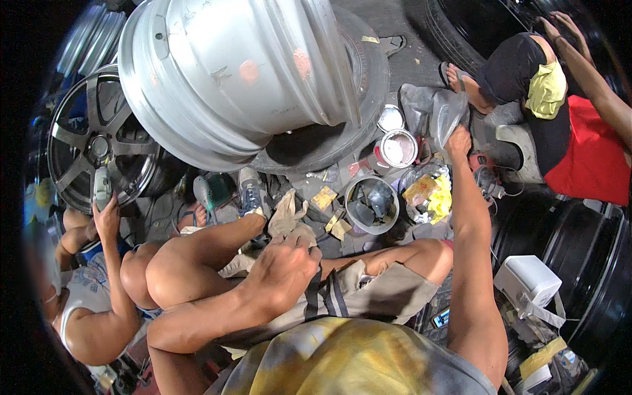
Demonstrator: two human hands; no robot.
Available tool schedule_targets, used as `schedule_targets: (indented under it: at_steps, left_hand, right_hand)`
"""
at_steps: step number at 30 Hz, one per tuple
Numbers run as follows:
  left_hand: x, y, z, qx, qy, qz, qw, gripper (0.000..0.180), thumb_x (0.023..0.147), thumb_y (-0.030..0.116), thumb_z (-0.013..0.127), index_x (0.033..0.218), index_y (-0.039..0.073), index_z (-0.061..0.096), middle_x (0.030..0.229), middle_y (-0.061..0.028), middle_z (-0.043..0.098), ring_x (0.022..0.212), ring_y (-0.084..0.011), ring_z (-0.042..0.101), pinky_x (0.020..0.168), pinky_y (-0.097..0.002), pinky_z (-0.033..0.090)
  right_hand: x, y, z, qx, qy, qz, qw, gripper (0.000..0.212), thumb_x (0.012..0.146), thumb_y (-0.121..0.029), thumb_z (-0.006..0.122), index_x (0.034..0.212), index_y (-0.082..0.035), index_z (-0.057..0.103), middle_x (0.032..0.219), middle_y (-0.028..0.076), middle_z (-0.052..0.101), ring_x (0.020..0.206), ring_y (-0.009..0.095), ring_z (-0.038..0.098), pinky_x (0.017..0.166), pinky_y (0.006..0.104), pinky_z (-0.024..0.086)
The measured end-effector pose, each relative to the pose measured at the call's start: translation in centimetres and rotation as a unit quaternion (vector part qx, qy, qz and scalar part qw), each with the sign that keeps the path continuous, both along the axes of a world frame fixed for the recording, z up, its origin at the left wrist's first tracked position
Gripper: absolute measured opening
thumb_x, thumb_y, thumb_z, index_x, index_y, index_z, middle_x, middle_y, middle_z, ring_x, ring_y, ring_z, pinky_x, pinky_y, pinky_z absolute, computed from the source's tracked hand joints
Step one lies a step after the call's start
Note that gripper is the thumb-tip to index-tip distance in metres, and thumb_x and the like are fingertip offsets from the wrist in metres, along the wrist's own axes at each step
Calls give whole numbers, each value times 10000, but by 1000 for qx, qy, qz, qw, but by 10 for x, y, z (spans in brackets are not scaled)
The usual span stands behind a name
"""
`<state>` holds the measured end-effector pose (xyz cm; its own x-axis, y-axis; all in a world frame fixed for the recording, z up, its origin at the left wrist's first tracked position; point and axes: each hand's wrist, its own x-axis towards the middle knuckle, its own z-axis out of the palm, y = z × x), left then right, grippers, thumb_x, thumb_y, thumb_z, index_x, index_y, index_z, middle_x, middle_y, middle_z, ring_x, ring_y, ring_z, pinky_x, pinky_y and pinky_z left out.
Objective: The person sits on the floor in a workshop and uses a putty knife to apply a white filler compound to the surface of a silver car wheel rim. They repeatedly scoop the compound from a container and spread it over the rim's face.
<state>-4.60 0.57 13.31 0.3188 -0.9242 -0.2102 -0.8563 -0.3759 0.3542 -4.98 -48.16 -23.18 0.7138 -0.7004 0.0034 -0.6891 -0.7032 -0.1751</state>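
Note:
My right hand [459,141] is stretched forward, its fingers closed on the edge of a cloudy clear plastic bag [434,108]. Above my lap, my left hand [283,273] is curled shut with the back of the hand up; whatever its fingers hold is hidden. Just beyond it lies a crumpled beige cloth [288,214]. A large silver wheel rim [230,72] with pinkish filler spots rests on a tyre [368,125] ahead of me. Two open cans [398,149] of pale paste stand to the left of my right hand.
A bucket [372,227] of dark liquid and a yellow cloth [440,197] lie before me. On the left, a person holds a sander [102,187] against a dark spoked wheel [99,145]. Another person sits at the right by a red cloth [589,155]. A white box [526,283] stands on dark rims.

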Motion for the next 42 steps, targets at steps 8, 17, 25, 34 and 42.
schedule_targets:
  at_steps: [8,17,25,34,42]
  left_hand:
    - [-15,-1,-44,127,80,29,988,223,798,110,585,956,-20,673,972,-204,635,959,-325,625,798,-407,508]
    - [-7,-13,-29,53,92,45,993,192,910,183,617,962,-1,630,932,-164,589,910,-326,600,755,-418,482]
    - [8,-57,-50,-116,176,179,961,385,870,185,722,1193,1,625,1091,-228,648,979,-422,622,876,-456,509]
    - [27,-69,-53,-122,133,154,972,264,809,41,680,1070,4,664,939,-228,685,882,-435,646,805,-440,522]
    - [62,-49,-19,-239,19,208,948,174,819,13,595,981,-39,627,812,-228,638,692,-372,618,702,-394,498]
  right_hand:
    - [8,-11,10,74,-195,-106,972,309,883,-266,624,1051,-12,676,968,255,699,908,429,664,835,477,512]
    - [-59,28,116,352,-408,-112,835,277,949,-178,683,1081,60,630,893,73,684,736,142,664,662,268,510]
    - [-111,165,202,536,-287,-5,794,223,954,-112,663,1116,37,629,898,48,679,770,103,650,665,223,493]
    - [-76,233,260,482,-269,301,778,130,900,-59,680,1005,13,703,873,59,693,811,128,655,744,280,512]
    - [-93,262,183,462,-50,224,857,110,878,-111,702,965,-56,741,852,136,736,714,212,687,679,351,530]
